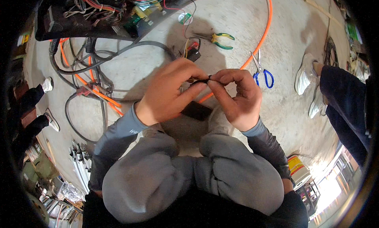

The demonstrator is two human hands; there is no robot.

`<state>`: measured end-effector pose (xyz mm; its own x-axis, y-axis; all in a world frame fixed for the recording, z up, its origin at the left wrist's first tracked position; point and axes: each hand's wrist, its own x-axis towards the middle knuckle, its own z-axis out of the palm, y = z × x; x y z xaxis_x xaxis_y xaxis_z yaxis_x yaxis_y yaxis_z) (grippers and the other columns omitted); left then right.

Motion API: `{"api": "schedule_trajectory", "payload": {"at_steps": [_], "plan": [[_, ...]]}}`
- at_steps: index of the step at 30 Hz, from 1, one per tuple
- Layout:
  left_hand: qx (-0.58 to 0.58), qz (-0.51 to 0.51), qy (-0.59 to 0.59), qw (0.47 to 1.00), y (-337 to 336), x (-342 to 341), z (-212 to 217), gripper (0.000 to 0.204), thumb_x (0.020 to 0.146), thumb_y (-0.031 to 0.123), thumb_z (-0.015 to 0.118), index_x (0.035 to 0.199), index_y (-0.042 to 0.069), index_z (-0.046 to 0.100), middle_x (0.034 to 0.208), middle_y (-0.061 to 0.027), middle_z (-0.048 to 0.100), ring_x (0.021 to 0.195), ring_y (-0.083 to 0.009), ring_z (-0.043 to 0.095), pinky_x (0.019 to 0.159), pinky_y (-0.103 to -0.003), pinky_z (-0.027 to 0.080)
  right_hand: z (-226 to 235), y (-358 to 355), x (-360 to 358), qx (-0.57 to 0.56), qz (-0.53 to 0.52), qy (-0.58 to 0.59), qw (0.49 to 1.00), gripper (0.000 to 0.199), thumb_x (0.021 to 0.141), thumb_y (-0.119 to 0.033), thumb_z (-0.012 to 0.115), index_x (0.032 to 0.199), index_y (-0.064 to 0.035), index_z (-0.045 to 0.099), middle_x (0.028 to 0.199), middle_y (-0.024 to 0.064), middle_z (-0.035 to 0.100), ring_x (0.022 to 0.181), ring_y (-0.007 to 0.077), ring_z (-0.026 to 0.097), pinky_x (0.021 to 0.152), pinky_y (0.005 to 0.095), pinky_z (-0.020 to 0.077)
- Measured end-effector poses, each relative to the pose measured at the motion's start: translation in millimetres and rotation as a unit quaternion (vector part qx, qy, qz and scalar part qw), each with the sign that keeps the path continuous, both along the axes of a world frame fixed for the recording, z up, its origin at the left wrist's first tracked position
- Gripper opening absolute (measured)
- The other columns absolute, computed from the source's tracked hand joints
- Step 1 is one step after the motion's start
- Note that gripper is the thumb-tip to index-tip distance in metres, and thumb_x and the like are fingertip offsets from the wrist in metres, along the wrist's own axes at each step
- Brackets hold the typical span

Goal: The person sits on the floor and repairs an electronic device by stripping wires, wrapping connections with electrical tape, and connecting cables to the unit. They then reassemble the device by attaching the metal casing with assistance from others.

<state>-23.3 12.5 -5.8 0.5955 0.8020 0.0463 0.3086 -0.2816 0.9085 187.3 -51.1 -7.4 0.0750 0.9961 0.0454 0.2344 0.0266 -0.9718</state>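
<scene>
From the head camera, the left hand (167, 92) and right hand (237, 96) both pinch a short dark wire (200, 80) between fingertips, above the knees. The work looks mid-way (my judgement): pliers (221, 40) and scissors (261, 70) lie on the floor (237, 15), apart from the hands.

One pliers (219, 40), one scissors (262, 70)

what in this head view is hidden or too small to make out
1. Head view: the small dark piece pinched between left hand and right hand; fingertips cover most of it, so its kind is unclear.
2. The black flat object below the hands, partly behind the left hand.
3. The wiring panel, cut off by the top edge.
4. The person's shoe, hidden under their grey knees.
</scene>
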Motion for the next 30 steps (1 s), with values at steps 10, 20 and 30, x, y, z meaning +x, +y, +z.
{"api": "schedule_trajectory", "payload": {"at_steps": [10,20,30], "plan": [[0.304,-0.013,0.133,0.943,-10,8,-22,0.018,0.083,0.017,0.071,0.1,0.011,0.068,0.103,-0.0081,0.065,0.095,-0.0297,0.067,0.083,-0.044,0.054,-4,0,-1,-0.229,-0.032,0.243,0.942,0.019,0.097,0.002,0.069,0.11,0.0016,0.055,0.102,0.0097,0.068,0.095,0.0148,0.066,0.085,0.0283,0.0541],[0.211,0.059,0.14,0.966,-20,8,-16,0.017,0.087,0.019,0.068,0.101,0.012,0.066,0.102,-0.0084,0.066,0.089,-0.0309,0.067,0.078,-0.044,0.053,-8,-4,-9,-0.104,0.125,-0.002,0.987,0.062,0.09,-0.003,0.074,0.147,0.0011,0.052,0.126,0.0139,0.068,0.104,0.0213,0.065,0.092,0.033,0.052],[0.066,-0.052,0.088,0.993,-36,8,-19,0.016,0.093,0.02,0.065,0.101,0.007,0.066,0.1,-0.0127,0.063,0.093,-0.0344,0.065,0.078,-0.046,0.053,-3,4,2,-0.035,0.131,-0.131,0.982,0.061,0.074,0.013,0.068,0.134,-0.0002,0.065,0.113,0.0171,0.071,0.1,0.0308,0.067,0.09,0.037,0.0542]]}}
